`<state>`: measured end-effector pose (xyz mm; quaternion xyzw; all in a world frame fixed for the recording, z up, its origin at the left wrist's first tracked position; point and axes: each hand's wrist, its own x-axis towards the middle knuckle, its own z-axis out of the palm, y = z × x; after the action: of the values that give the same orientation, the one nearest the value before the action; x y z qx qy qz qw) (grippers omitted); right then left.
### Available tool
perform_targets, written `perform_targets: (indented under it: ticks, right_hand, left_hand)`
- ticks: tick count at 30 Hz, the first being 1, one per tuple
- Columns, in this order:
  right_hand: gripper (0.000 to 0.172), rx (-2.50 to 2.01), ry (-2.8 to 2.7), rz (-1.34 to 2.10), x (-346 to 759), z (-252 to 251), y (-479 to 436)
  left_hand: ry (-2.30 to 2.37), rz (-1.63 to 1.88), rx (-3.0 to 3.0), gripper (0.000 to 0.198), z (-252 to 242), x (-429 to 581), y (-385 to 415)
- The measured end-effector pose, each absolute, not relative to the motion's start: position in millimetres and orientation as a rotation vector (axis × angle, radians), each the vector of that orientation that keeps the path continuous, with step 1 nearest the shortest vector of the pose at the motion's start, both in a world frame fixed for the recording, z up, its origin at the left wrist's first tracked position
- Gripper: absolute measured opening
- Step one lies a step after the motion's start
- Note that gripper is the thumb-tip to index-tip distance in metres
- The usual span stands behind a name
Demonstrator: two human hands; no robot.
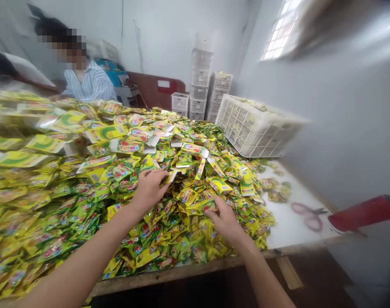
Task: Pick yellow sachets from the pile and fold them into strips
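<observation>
My left hand (152, 188) is closed, its thumb and fingers pinching a small yellow-and-white carton (171, 176) above the heap. Lower and to the right, my right hand (226, 219) has its thumb and index finger around the end of a shiny green-and-yellow packet (203, 206). Both hands reach into a large pile of such small packets (153, 231), printed with red and green. Flat yellow cartons (106, 133), several with white flaps standing out, lie scattered over the top of the pile.
A white plastic crate (242, 128) full of packets stands at the table's back right. Pink-handled scissors (307, 216) and a red cylindrical object (364, 214) are at the right edge. Stacked crates (199, 85) line the wall. A person in a striped shirt (90, 81) sits across; another is far left.
</observation>
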<state>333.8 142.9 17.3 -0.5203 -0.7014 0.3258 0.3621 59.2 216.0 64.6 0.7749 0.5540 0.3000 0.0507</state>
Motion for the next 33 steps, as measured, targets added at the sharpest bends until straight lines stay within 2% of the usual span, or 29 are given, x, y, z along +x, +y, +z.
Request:
perform_targets:
  ticks: [2,6,11,14,17,21,23,26,30,33]
  right_hand:
    - [0.018,-1.318,-1.648,0.935,331.0,21.7,144.0]
    - [0.023,-1.167,-1.43,1.122,314.9,35.2,148.5]
    - [0.021,-0.879,-1.179,1.278,280.3,66.7,148.7]
    - [0.021,-0.807,-1.167,1.272,260.0,84.7,138.3]
    - [0.021,-0.848,-1.282,1.324,242.7,84.6,119.2]
    - [0.008,-1.067,-1.615,1.196,232.2,55.3,84.3]
    - [0.014,-1.118,-1.757,1.165,234.0,39.1,68.5]
    - [0.015,-1.148,-1.91,1.261,242.4,24.4,52.8]
    - [0.004,-1.127,-1.988,1.554,253.2,19.6,42.2]
    - [0.005,-1.16,-1.99,1.533,253.4,20.7,34.6]
  left_hand:
    - [1.712,1.163,2.181,0.023,76.4,47.2,221.5]
    - [1.647,1.474,1.789,0.037,105.3,22.4,223.6]
    - [1.457,1.35,1.463,0.042,126.9,18.0,179.3]
    - [1.299,1.088,1.256,0.056,111.2,36.0,125.9]
    - [1.291,1.043,1.056,0.066,78.6,52.5,71.3]
    - [1.375,1.158,0.924,0.061,36.5,58.6,17.2]
    - [1.385,1.165,0.888,0.056,21.1,59.5,-2.7]
    - [1.354,1.105,0.848,0.048,5.2,64.0,-28.3]
    - [1.369,1.075,0.817,0.043,-2.7,70.8,-54.9]
    - [1.411,1.075,0.78,0.042,-2.2,71.7,-65.2]
